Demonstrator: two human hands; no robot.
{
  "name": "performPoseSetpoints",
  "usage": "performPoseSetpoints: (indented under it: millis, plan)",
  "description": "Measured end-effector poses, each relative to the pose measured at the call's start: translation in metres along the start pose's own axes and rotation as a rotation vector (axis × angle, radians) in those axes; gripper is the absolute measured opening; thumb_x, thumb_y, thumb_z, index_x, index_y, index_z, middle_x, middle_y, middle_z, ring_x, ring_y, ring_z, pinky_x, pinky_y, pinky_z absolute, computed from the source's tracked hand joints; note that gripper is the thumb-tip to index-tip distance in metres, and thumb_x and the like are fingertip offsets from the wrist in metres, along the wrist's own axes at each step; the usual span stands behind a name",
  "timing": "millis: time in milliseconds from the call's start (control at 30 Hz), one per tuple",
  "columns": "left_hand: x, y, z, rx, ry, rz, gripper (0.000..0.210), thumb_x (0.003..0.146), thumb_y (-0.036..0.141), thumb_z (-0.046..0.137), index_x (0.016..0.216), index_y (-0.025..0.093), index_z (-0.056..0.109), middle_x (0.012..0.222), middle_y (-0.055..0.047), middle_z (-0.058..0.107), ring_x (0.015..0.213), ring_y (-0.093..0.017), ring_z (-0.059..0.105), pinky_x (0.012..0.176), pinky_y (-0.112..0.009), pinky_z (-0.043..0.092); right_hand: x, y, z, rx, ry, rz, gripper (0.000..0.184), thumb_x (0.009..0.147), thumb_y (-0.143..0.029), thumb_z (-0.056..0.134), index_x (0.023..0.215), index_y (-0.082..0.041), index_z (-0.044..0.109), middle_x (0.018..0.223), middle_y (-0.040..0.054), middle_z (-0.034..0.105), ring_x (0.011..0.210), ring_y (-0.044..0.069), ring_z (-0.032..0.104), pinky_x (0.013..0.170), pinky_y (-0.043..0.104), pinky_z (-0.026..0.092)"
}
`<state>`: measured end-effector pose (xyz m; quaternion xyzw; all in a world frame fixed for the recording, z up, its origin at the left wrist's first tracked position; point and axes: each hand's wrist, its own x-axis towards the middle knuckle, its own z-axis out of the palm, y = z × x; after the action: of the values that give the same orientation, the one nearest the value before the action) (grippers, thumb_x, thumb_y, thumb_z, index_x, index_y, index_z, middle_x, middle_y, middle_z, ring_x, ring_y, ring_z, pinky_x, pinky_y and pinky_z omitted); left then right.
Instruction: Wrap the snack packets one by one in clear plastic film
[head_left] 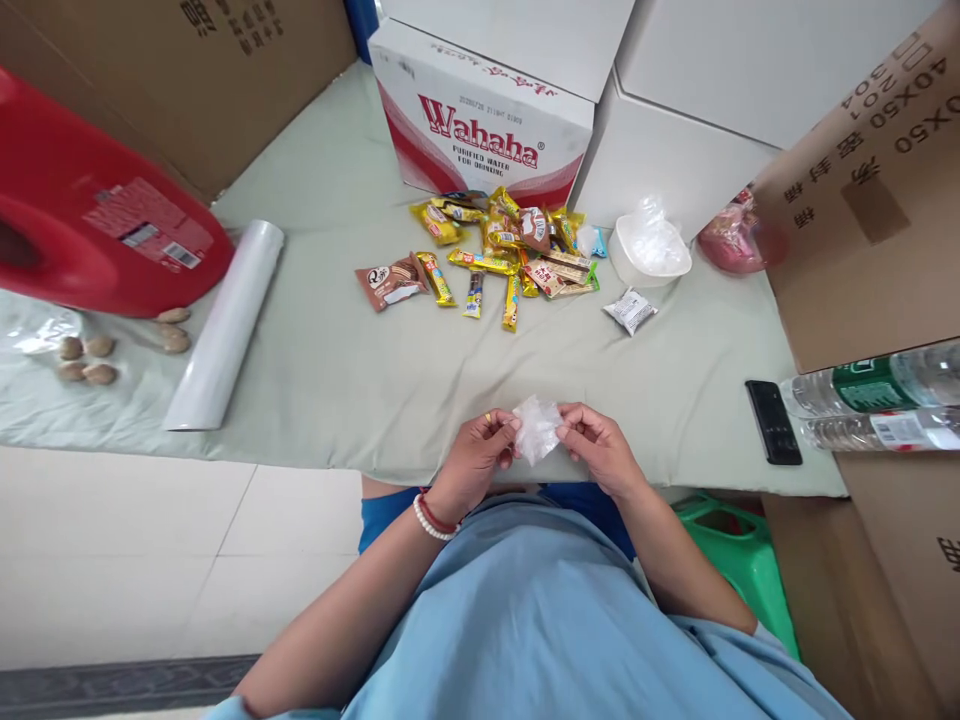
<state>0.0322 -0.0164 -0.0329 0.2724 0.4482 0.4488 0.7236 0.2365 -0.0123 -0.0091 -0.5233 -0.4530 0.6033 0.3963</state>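
A crumpled clear plastic bag [537, 430] is stretched between my two hands, just above the table's front edge. My left hand [484, 445] pinches its left side between thumb and fingers. On the other side, my right hand [596, 445] grips the bag's right edge the same way. Farther back lies a loose pile of packaged snacks [499, 235], mostly yellow wrappers. A brown snack packet [394, 281] rests at the pile's left end. To its right are a small silver-white packet [631, 311] and a white bowl [651, 255] with clear plastic bags in it.
A white and red Wahaha carton [487, 120] stands behind the snacks. At left are a red jug [97, 200], a white plastic roll [225, 330] and several brown roundish items [86, 360]. A black phone [773, 422] and two plastic bottles [870, 390] lie at right, beside a cardboard box [862, 220].
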Motion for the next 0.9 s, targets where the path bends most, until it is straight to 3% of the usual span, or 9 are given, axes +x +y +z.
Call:
performPoseSetpoints:
  millis: [100, 267, 367, 467, 533, 667, 767, 833, 900]
  plan:
    - [-0.004, -0.001, 0.0, 0.099, 0.116, 0.123, 0.046, 0.073, 0.059, 0.088, 0.081, 0.02, 0.066, 0.066, 0.002, 0.06, 0.058, -0.012, 0.052, 0.055, -0.025, 0.04, 0.0, 0.001, 0.004, -0.014, 0.121, 0.036, 0.043, 0.082, -0.064, 0.082, 0.084, -0.025, 0.062, 0.075, -0.0029, 0.057, 0.056, 0.01, 0.042, 0.044, 0.021, 0.034]
    - [-0.011, -0.004, 0.001, 0.316, 0.101, 0.288, 0.03, 0.079, 0.047, 0.085, 0.083, 0.02, 0.072, 0.084, -0.002, 0.066, 0.072, -0.014, 0.058, 0.066, -0.028, 0.046, 0.005, 0.006, 0.025, -0.011, 0.025, 0.088, 0.051, 0.071, -0.063, 0.088, 0.097, -0.027, 0.063, 0.087, 0.0003, 0.064, 0.076, 0.017, 0.058, 0.048, 0.023, 0.048]
    - [-0.009, -0.003, -0.003, 0.218, 0.102, 0.222, 0.034, 0.079, 0.049, 0.085, 0.089, 0.02, 0.071, 0.08, -0.001, 0.067, 0.07, -0.014, 0.059, 0.068, -0.028, 0.048, 0.01, 0.007, 0.024, 0.062, 0.108, 0.065, 0.046, 0.07, -0.058, 0.09, 0.088, -0.025, 0.063, 0.078, -0.0021, 0.059, 0.069, 0.015, 0.052, 0.049, 0.023, 0.047]
    - [-0.006, 0.001, -0.01, 0.009, 0.161, 0.142, 0.043, 0.074, 0.052, 0.089, 0.09, 0.02, 0.066, 0.073, 0.001, 0.067, 0.069, -0.014, 0.061, 0.067, -0.026, 0.047, 0.009, 0.012, 0.007, 0.168, 0.163, 0.134, 0.047, 0.069, -0.058, 0.09, 0.083, -0.025, 0.06, 0.071, -0.0045, 0.053, 0.06, 0.012, 0.044, 0.048, 0.023, 0.041]
    - [-0.004, 0.004, -0.012, -0.059, 0.175, 0.118, 0.045, 0.072, 0.053, 0.09, 0.087, 0.019, 0.064, 0.073, 0.001, 0.068, 0.069, -0.013, 0.062, 0.065, -0.024, 0.046, 0.002, 0.014, -0.007, 0.084, 0.174, 0.15, 0.045, 0.072, -0.059, 0.087, 0.086, -0.025, 0.062, 0.072, -0.0033, 0.055, 0.06, 0.013, 0.045, 0.049, 0.025, 0.041]
    - [-0.004, 0.005, -0.005, 0.005, 0.164, 0.11, 0.045, 0.074, 0.055, 0.089, 0.087, 0.018, 0.066, 0.066, 0.001, 0.066, 0.062, -0.012, 0.058, 0.061, -0.024, 0.043, -0.014, 0.008, -0.017, -0.382, 0.336, -0.212, 0.031, 0.085, -0.052, 0.081, 0.102, -0.029, 0.071, 0.099, 0.0054, 0.066, 0.083, 0.022, 0.059, 0.076, 0.038, 0.054]
    - [-0.005, 0.003, 0.005, 0.065, 0.098, 0.093, 0.045, 0.075, 0.057, 0.088, 0.088, 0.018, 0.069, 0.062, 0.001, 0.065, 0.06, -0.012, 0.056, 0.062, -0.026, 0.043, -0.015, -0.002, -0.008, -0.552, 0.18, -0.416, 0.033, 0.084, -0.046, 0.084, 0.113, -0.034, 0.073, 0.119, 0.0086, 0.07, 0.109, 0.03, 0.061, 0.099, 0.049, 0.051]
    - [-0.006, 0.002, 0.01, 0.081, 0.048, 0.085, 0.046, 0.073, 0.057, 0.089, 0.086, 0.018, 0.069, 0.061, 0.002, 0.063, 0.058, -0.012, 0.055, 0.061, -0.026, 0.044, -0.009, -0.006, 0.0, -0.53, 0.032, -0.412, 0.022, 0.087, -0.045, 0.081, 0.106, -0.034, 0.076, 0.11, 0.0072, 0.073, 0.108, 0.03, 0.063, 0.1, 0.049, 0.05]
    - [-0.006, 0.004, 0.01, 0.078, 0.035, 0.094, 0.046, 0.071, 0.056, 0.091, 0.083, 0.018, 0.068, 0.061, 0.003, 0.062, 0.056, -0.01, 0.053, 0.059, -0.025, 0.043, -0.003, -0.007, 0.005, -0.411, -0.021, -0.335, 0.015, 0.092, -0.047, 0.075, 0.093, -0.032, 0.076, 0.095, 0.0051, 0.072, 0.095, 0.026, 0.065, 0.091, 0.044, 0.052]
